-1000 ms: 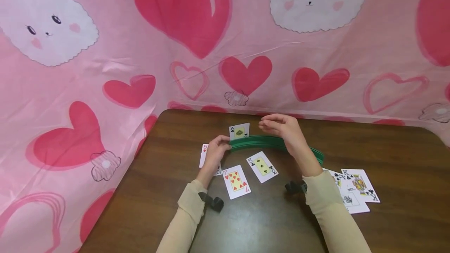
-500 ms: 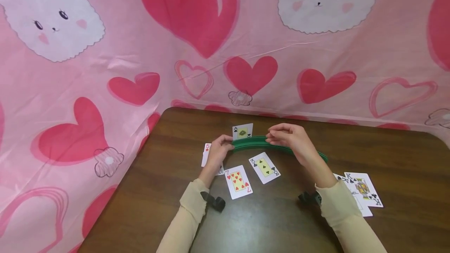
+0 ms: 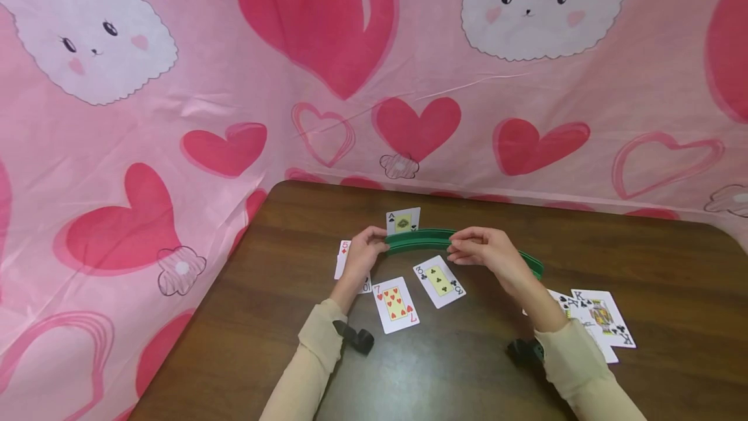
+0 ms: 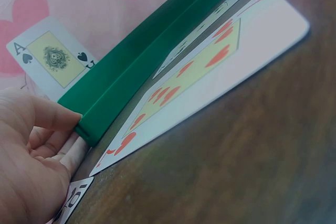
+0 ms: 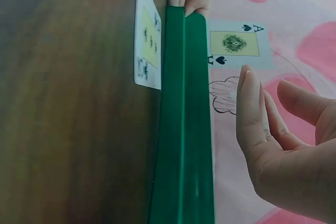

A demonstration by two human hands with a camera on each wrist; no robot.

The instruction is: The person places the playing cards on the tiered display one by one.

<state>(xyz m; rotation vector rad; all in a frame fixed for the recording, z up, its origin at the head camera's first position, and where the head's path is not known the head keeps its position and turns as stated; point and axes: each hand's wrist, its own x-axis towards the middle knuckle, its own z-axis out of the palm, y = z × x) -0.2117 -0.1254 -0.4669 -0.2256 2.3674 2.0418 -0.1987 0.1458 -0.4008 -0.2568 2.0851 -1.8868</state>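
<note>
A pink backdrop point(image 3: 350, 18) with hearts and rabbit faces spans the far side, and in front of it lies the brown table point(image 3: 245, 343). Two pale sleeves point(image 3: 318, 336) come in at seven and five o'clock, each with a black device point(image 3: 359, 341) at the wrist. The green rack point(image 3: 416, 239), a long shallow curve, lies near the middle of the table; the hours that follow in the head view are counted from its middle.

The left hand point(image 3: 363, 256) pinches the rack's nine-o'clock end. The right hand point(image 3: 491, 252) hangs above the rack, thumb and fingers apart with nothing between them; from the head it covers a stretch of the green. At four o'clock a pile point(image 3: 608, 316) of cards, a king of clubs among them, is partly blocked by the right forearm.

The seven point(image 3: 397, 305) lies face up toward eight o'clock, and a clubs card point(image 3: 439, 282) nearer the rack at seven. The ace point(image 3: 403, 220) stands upright at the rack's left end, its foot hidden. The five point(image 3: 342, 258) at nine and the ten point(image 4: 75, 198) at eight lie partly behind the left hand.
</note>
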